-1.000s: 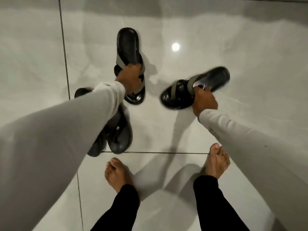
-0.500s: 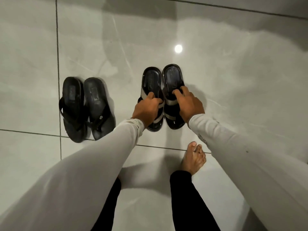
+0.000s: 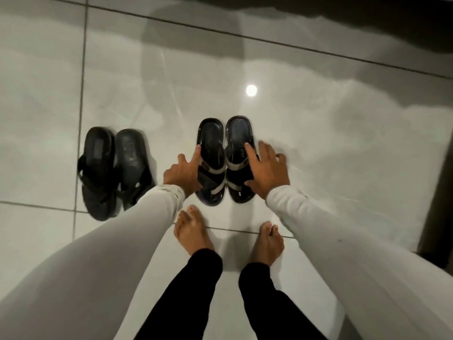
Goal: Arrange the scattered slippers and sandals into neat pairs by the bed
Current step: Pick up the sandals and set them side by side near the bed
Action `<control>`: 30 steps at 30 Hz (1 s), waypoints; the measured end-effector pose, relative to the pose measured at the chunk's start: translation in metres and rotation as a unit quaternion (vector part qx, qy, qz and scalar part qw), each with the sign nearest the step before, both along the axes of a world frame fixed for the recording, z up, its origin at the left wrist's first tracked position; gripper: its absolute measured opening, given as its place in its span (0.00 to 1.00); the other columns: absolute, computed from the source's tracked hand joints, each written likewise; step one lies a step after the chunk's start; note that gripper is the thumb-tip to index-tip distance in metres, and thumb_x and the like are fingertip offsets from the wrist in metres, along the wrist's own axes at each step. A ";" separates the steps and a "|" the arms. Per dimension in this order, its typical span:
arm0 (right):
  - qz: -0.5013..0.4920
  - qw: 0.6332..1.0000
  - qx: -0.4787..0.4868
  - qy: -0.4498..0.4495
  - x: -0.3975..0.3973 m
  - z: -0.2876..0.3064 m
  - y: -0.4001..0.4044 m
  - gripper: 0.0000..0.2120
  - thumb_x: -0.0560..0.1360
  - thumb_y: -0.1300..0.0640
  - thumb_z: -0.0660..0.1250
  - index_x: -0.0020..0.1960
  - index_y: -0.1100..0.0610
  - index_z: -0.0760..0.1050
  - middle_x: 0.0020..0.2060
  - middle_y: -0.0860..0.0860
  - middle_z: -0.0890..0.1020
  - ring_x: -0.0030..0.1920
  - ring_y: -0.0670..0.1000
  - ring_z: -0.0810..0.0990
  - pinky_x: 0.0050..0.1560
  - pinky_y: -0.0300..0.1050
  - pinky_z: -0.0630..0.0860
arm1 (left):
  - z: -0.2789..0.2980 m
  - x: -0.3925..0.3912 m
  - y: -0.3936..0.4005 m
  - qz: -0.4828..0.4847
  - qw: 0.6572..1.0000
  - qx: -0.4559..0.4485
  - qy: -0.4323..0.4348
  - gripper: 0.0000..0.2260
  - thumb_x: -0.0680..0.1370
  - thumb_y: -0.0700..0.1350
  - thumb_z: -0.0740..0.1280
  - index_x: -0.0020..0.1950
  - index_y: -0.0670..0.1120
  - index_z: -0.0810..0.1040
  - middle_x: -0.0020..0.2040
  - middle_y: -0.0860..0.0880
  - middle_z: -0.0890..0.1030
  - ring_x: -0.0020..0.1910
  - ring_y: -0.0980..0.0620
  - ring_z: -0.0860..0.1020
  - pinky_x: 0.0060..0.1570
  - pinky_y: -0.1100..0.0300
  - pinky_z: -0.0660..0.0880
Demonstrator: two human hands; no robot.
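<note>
two pairs of black footwear stand on the glossy tiled floor (image 3: 318, 168), straight ahead of the person's bare feet (image 3: 193, 229). the striped sandals (image 3: 224, 153) sit side by side, touching along their inner edges, their long axes running directly away from the person, toe ends nearest the feet and heels pointing away. the left hand (image 3: 182, 174) lies against the outer edge of the left sandal, forefinger stretched along its rim; the right hand (image 3: 267, 170) rests spread over the strap side of the right sandal. both hands are open with fingers extended, clamped on nothing, one to each side of the pair. each hand is nearest its own sandal, so any last squeeze inward would come evenly from both sides. to the left, well apart from the striped pair, the black slippers (image 3: 115, 170) also lie together, though the right one fans outward at its near end. that splay looks like the remaining untidy spot, and the left hand is the nearer one to it. no bed can be made out for certain; a dark edge runs along the top and right.
</note>
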State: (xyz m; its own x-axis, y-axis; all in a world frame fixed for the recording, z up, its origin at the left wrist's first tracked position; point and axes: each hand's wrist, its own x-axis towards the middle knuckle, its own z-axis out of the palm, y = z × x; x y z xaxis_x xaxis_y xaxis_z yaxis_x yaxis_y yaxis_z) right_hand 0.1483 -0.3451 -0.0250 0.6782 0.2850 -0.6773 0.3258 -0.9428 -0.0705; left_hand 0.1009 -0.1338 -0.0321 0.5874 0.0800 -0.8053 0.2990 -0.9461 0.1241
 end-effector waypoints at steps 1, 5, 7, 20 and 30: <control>0.007 1.000 0.007 0.001 0.001 -0.009 0.008 0.51 0.70 0.46 0.75 0.81 0.52 0.47 0.79 0.61 0.54 0.79 0.61 0.54 0.73 0.64 0.60 | -0.009 0.002 0.001 -0.020 1.000 0.007 0.006 0.47 0.75 0.51 0.72 0.83 0.55 0.43 0.64 0.38 0.70 0.54 0.34 0.80 0.52 0.43 0.78; 0.011 1.000 -0.003 -0.011 -0.018 -0.050 0.028 0.46 0.73 0.40 0.70 0.81 0.54 0.50 0.79 0.63 0.53 0.80 0.62 0.51 0.73 0.66 0.57 | -0.041 0.009 -0.017 -0.079 0.997 0.016 0.001 0.51 0.73 0.53 0.75 0.82 0.55 0.40 0.63 0.37 0.70 0.52 0.36 0.81 0.51 0.43 0.80; 0.009 1.000 -0.021 -0.022 -0.028 -0.066 0.026 0.43 0.75 0.40 0.67 0.81 0.55 0.51 0.79 0.63 0.53 0.80 0.63 0.49 0.73 0.68 0.56 | -0.052 0.011 -0.032 -0.095 0.995 0.029 -0.014 0.47 0.76 0.51 0.73 0.83 0.54 0.42 0.64 0.37 0.69 0.51 0.38 0.82 0.53 0.44 0.81; -0.020 0.997 -0.069 -0.027 0.076 -0.070 -0.144 0.53 0.69 0.37 0.73 0.81 0.53 0.47 0.80 0.62 0.53 0.80 0.62 0.48 0.74 0.67 0.56 | -0.060 0.131 -0.200 -0.104 0.992 0.011 -0.069 0.43 0.76 0.49 0.72 0.83 0.56 0.47 0.65 0.37 0.67 0.49 0.38 0.82 0.50 0.46 0.78; -0.029 0.992 -0.116 -0.046 0.184 -0.070 -0.280 0.55 0.63 0.35 0.76 0.80 0.50 0.53 0.78 0.59 0.59 0.79 0.60 0.52 0.73 0.68 0.54 | -0.075 0.240 -0.342 -0.081 0.995 0.001 -0.065 0.47 0.74 0.49 0.75 0.82 0.58 0.47 0.66 0.38 0.65 0.56 0.39 0.79 0.53 0.47 0.78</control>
State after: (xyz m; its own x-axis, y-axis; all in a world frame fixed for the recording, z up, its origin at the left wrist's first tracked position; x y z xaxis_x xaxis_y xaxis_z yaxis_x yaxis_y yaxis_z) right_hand 0.3328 -0.6249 -0.0954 0.7505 0.0873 -0.6551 0.2657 -0.9474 0.1782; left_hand 0.3412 -0.4757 -0.1073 0.6913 -0.0226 -0.7222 0.1250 -0.9807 0.1503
